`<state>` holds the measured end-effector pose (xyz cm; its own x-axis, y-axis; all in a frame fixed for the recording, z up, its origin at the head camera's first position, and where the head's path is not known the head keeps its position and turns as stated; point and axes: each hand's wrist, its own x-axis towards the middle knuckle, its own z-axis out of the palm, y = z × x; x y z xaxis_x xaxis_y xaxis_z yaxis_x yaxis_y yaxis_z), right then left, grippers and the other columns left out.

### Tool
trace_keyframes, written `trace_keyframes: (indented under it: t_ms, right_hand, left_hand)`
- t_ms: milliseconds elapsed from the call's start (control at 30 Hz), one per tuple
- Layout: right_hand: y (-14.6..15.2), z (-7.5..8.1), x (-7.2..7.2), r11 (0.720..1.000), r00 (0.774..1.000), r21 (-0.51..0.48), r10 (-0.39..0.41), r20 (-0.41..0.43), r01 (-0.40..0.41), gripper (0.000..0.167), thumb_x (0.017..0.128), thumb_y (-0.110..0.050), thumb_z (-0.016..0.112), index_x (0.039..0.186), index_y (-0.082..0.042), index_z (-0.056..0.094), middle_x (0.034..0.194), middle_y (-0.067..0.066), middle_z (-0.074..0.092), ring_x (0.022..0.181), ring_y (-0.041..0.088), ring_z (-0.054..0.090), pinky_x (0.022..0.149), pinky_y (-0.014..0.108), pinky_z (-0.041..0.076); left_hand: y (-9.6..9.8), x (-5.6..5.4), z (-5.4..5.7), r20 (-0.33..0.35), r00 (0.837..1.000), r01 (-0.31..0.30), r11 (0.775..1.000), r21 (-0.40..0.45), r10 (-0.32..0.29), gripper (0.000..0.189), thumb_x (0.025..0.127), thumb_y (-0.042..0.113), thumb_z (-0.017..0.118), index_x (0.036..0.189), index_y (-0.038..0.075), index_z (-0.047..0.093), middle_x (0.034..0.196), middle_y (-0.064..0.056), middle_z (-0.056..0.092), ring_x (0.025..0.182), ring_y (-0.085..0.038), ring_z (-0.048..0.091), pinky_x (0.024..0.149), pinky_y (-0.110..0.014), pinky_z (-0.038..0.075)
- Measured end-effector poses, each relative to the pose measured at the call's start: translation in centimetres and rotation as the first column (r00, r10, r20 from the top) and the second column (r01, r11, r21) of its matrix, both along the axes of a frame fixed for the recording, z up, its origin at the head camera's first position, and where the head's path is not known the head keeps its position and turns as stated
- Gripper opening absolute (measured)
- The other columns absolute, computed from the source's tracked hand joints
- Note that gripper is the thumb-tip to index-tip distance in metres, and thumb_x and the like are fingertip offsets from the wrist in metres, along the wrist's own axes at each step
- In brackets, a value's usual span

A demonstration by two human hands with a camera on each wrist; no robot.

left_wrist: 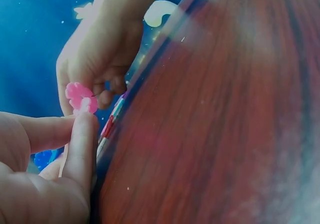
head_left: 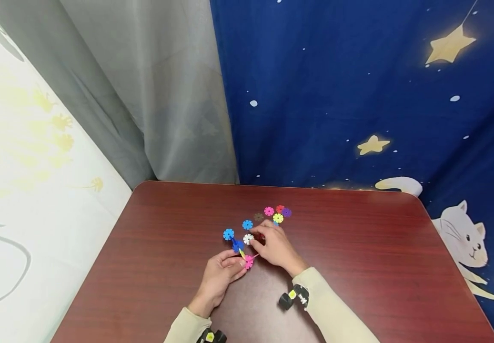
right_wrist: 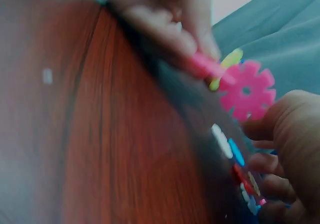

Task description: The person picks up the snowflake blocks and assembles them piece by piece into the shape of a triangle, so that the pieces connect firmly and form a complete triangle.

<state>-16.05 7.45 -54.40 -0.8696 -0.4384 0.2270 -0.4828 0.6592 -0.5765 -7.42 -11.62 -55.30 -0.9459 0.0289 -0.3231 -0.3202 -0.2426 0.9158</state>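
Observation:
My left hand [head_left: 222,276] pinches a pink flower-shaped disc [head_left: 248,262] between thumb and fingers. Joined to it are a yellow disc [right_wrist: 231,62], a blue disc [head_left: 237,246] and a light-blue disc [head_left: 228,234], forming a chain. Another pink disc [right_wrist: 247,91], slotted on at the right, turns its face to the right wrist camera. My right hand [head_left: 274,244] hovers just beside the chain with its thumb and index finger parted. Its thumb overlaps that pink disc's edge in the right wrist view. A white disc [head_left: 248,239] lies by its fingertips.
Farther back on the brown table [head_left: 178,214] lie a light-blue disc [head_left: 247,224], a brown disc [head_left: 258,216], a pink disc [head_left: 269,211], a yellow disc [head_left: 278,217], a red disc [head_left: 280,208] and a purple disc [head_left: 287,212]. Curtains hang behind.

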Motion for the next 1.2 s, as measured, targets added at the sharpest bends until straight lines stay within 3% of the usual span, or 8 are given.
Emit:
trace_keyframes:
  t_ms: [200, 433, 600, 733, 933, 1200]
  right_hand:
    - [-0.3, -0.2, -0.8, 0.976, 0.998, 0.219, 0.013, -0.060, 0.001, 0.041, 0.093, -0.047, 0.081, 0.124, -0.021, 0.080, 0.100, -0.005, 0.054, 0.087, 0.009, 0.050, 0.068, 0.024, 0.050]
    - [-0.4, -0.2, -1.2, 0.983, 0.999, 0.186, 0.005, -0.043, 0.003, 0.030, 0.089, -0.039, 0.086, 0.112, -0.020, 0.082, 0.098, -0.006, 0.053, 0.087, 0.008, 0.050, 0.071, 0.024, 0.051]
    - [-0.1, 0.0, -1.1, 0.996, 0.998, 0.088, 0.006, 0.065, -0.012, 0.023, 0.088, -0.029, 0.086, 0.104, -0.020, 0.072, 0.095, -0.008, 0.058, 0.084, 0.008, 0.052, 0.075, 0.028, 0.050]
    - [0.4, 0.3, -0.6, 0.998, 0.995, -0.068, 0.014, 0.101, -0.007, 0.013, 0.093, -0.019, 0.082, 0.099, -0.021, 0.070, 0.082, -0.013, 0.064, 0.072, 0.004, 0.054, 0.067, 0.023, 0.049]
    - [2.2, 1.2, 0.3, 0.971, 0.989, -0.234, -0.007, 0.145, 0.041, 0.013, 0.094, -0.017, 0.082, 0.107, -0.015, 0.078, 0.079, -0.008, 0.073, 0.062, 0.000, 0.062, 0.059, 0.021, 0.055]
    - [4.5, 1.5, 1.9, 0.918, 0.964, -0.391, 0.039, 0.264, 0.070, 0.006, 0.095, -0.013, 0.077, 0.101, -0.013, 0.075, 0.077, 0.006, 0.078, 0.053, 0.024, 0.070, 0.054, 0.025, 0.057]
  left_hand:
    - [-0.1, 0.1, 0.2, 0.004, 1.000, 0.013, 1.000, 0.016, -0.013, 0.048, 0.097, -0.011, 0.065, 0.140, -0.018, 0.046, 0.097, -0.008, 0.075, 0.089, -0.013, 0.077, 0.083, -0.028, 0.066]
    - [-0.2, 0.0, 0.3, 0.024, 0.999, 0.029, 0.999, 0.038, -0.030, 0.048, 0.097, -0.011, 0.065, 0.140, -0.017, 0.045, 0.096, -0.004, 0.075, 0.089, -0.012, 0.077, 0.084, -0.029, 0.066]
    - [-0.2, 0.0, 0.4, 0.032, 0.998, 0.051, 0.998, 0.045, -0.053, 0.049, 0.096, -0.010, 0.067, 0.140, -0.016, 0.046, 0.095, -0.003, 0.076, 0.088, -0.012, 0.077, 0.083, -0.027, 0.066]
    - [-0.4, 0.0, 0.5, 0.030, 0.997, 0.073, 0.997, 0.039, -0.074, 0.050, 0.096, -0.010, 0.065, 0.141, -0.016, 0.045, 0.094, -0.002, 0.075, 0.088, -0.011, 0.077, 0.083, -0.027, 0.066]
    - [-0.4, -0.1, 0.6, 0.024, 0.996, 0.080, 0.997, 0.019, -0.080, 0.051, 0.097, -0.009, 0.065, 0.143, -0.015, 0.044, 0.095, -0.001, 0.074, 0.087, -0.010, 0.076, 0.080, -0.025, 0.066]
    - [0.2, -0.6, 0.8, 0.021, 0.998, 0.066, 0.998, 0.023, -0.067, 0.050, 0.097, -0.008, 0.067, 0.142, -0.012, 0.046, 0.094, -0.001, 0.072, 0.085, -0.010, 0.076, 0.080, -0.027, 0.066]
